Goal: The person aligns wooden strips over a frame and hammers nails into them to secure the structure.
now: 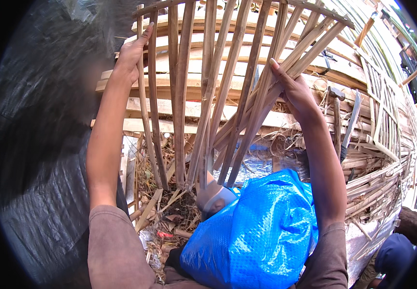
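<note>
A fan-shaped frame of several long bamboo slats stands raised in front of me, its upper ends joined to a curved crossbar. My left hand is closed round the outermost slat on the left, thumb pointing up along it. On the right side, my right hand grips the crossing slats, thumb on top and the other fingers partly hidden behind them. The lower ends of the slats converge above my lap. A shiny blue woven plastic sheet lies bunched over my lap.
Stacked wooden boards run behind the frame. A hammer and a long-bladed knife lie to the right, near bamboo lattice panels. Black sheeting hangs at left. Dry scraps litter the ground. Another person's dark blue cap shows lower right.
</note>
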The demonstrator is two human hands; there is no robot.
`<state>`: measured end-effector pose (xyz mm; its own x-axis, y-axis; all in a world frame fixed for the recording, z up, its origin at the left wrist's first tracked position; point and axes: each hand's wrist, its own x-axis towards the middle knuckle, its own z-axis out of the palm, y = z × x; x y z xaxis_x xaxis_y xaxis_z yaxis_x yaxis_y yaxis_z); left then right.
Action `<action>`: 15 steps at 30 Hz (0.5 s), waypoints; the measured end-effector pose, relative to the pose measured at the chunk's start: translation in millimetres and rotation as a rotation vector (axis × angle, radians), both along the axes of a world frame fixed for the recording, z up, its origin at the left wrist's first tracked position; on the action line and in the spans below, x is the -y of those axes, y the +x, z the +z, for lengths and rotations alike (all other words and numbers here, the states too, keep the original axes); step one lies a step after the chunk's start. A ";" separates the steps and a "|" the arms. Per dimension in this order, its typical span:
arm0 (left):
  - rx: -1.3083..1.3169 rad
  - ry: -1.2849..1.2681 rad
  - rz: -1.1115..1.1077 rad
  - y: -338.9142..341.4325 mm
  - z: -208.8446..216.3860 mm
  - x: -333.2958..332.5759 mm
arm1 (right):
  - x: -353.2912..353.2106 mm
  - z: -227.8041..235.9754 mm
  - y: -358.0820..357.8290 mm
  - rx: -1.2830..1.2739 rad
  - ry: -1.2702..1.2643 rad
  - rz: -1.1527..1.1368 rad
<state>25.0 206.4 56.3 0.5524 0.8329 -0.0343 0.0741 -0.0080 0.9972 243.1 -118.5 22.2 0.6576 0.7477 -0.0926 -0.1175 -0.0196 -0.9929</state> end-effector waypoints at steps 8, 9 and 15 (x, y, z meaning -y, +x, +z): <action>-0.200 0.028 0.084 62.4 -38.9 -63.2 | -56.4 -41.5 57.6 -0.091 -0.167 -0.066; -0.165 0.018 0.100 70.9 -40.8 -64.5 | -59.9 -40.8 66.0 -0.074 -0.217 -0.063; -0.387 0.375 0.215 102.2 -99.6 -107.7 | -66.1 -56.7 92.4 0.009 -0.343 -0.100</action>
